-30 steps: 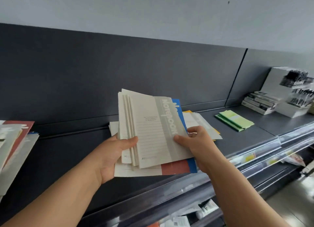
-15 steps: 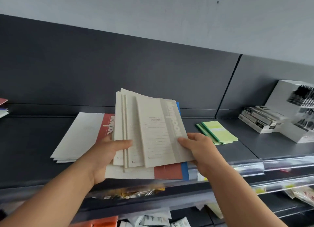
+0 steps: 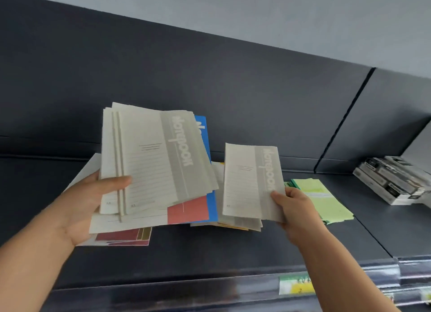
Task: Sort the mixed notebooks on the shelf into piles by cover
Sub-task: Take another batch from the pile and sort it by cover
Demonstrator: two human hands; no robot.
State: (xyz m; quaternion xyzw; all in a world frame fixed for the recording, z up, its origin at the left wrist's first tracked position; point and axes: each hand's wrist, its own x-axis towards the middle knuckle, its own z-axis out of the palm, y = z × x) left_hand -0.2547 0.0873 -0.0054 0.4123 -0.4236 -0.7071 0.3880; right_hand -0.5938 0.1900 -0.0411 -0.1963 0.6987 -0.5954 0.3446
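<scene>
Left hand [image 3: 86, 202] grips a fanned stack of notebooks [image 3: 149, 162] above the shelf [image 3: 233, 253], thumb across the front. The top covers are grey-beige with ruled lines and a darker band reading "Notebook" in white, with a red-and-white notebook [image 3: 189, 210] and a blue notebook [image 3: 203, 129] underneath. Right hand [image 3: 293, 209] pinches a single matching grey notebook [image 3: 245, 183] at its lower right corner, held apart from the stack and just over a mixed pile [image 3: 240, 225] on the shelf. Green notebooks [image 3: 324, 199] lie beside that pile on the right, and a maroon-and-gold notebook [image 3: 121, 236] lies flat below the left hand.
</scene>
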